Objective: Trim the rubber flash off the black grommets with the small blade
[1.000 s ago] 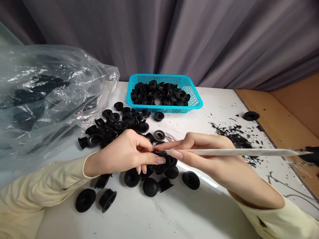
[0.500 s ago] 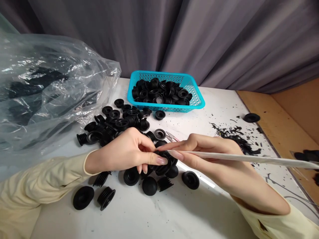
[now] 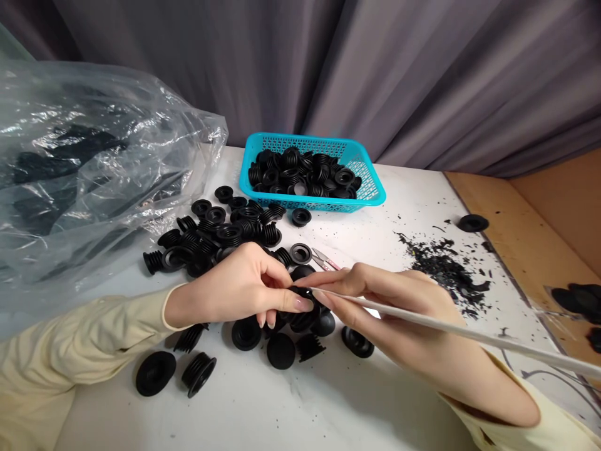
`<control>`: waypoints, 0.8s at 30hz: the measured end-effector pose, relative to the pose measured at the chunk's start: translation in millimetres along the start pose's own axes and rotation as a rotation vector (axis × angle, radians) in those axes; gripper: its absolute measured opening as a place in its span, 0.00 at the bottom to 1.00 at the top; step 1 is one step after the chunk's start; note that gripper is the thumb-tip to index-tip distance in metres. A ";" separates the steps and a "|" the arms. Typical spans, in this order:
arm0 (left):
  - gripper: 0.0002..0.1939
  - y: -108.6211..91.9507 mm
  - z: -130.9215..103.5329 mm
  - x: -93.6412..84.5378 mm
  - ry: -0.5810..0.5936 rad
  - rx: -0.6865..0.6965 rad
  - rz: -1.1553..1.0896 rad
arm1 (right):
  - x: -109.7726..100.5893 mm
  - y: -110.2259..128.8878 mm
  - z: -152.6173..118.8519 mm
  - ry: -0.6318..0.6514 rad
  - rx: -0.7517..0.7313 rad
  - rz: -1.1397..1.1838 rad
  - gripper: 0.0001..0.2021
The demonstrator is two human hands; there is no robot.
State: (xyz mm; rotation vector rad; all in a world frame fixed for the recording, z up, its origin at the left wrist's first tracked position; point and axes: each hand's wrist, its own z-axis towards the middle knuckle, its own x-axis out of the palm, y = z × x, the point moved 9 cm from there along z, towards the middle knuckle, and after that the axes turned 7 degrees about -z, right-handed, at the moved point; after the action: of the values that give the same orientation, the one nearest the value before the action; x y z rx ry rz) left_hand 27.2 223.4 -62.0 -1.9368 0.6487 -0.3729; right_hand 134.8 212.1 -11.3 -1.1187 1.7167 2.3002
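Note:
Between thumb and fingers, my left hand (image 3: 256,285) pinches a black ribbed rubber plug (image 3: 304,293). My right hand (image 3: 394,304) is closed on a long, thin whitish strip (image 3: 436,321), its near end meeting the plug's rim at my right fingertips. The strip's tip is too small and hidden to make out. Loose black plugs (image 3: 246,333) lie around and beneath both hands, some flange up and some on their sides. Just beyond my right fingers rest small scissors (image 3: 325,259), partly covered.
A blue perforated basket (image 3: 312,203) full of black plugs stands at the back. A clear plastic bag (image 3: 178,125) with dark contents lies at the left, beside a heap of plugs (image 3: 201,241). Black shavings (image 3: 451,269) and a lone plug (image 3: 473,223) are on the right.
The outer end of the strip has swung down towards me, and my right wrist has tilted with it. My left hand keeps its pinch on the plug, almost still.

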 end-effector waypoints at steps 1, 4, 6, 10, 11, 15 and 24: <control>0.10 -0.2 0.4 -0.3 0.001 0.006 0.001 | 0.6 1.4 -1.1 -0.013 -0.009 -0.027 0.08; 0.10 0.6 1.9 -1.1 0.007 0.012 -0.013 | 2.6 5.0 -4.9 -0.056 -0.037 -0.124 0.06; 0.09 1.8 2.9 -1.3 0.010 0.010 -0.029 | 3.9 7.9 -7.2 -0.083 -0.066 -0.187 0.07; 0.10 3.7 4.2 -1.6 0.007 0.011 -0.043 | 8.7 12.2 -9.7 -0.102 -0.100 -0.283 0.08; 0.11 4.6 4.5 -2.0 0.001 0.005 -0.039 | 10.5 13.0 -9.9 -0.099 -0.101 -0.292 0.08; 0.15 6.7 6.7 -4.6 -0.025 -0.010 -0.029 | 14.9 10.9 -10.8 -0.138 -0.079 -0.288 0.10; 0.11 4.8 -0.5 3.6 0.004 -0.009 -0.028 | 8.4 5.6 -5.9 -0.252 -0.189 -0.292 0.10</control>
State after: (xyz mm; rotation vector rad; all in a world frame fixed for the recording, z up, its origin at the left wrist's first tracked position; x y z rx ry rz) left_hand 28.6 219.3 -66.2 -1.9558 0.6269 -0.3919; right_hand 129.1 202.0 -12.2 -0.9784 1.1856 2.3322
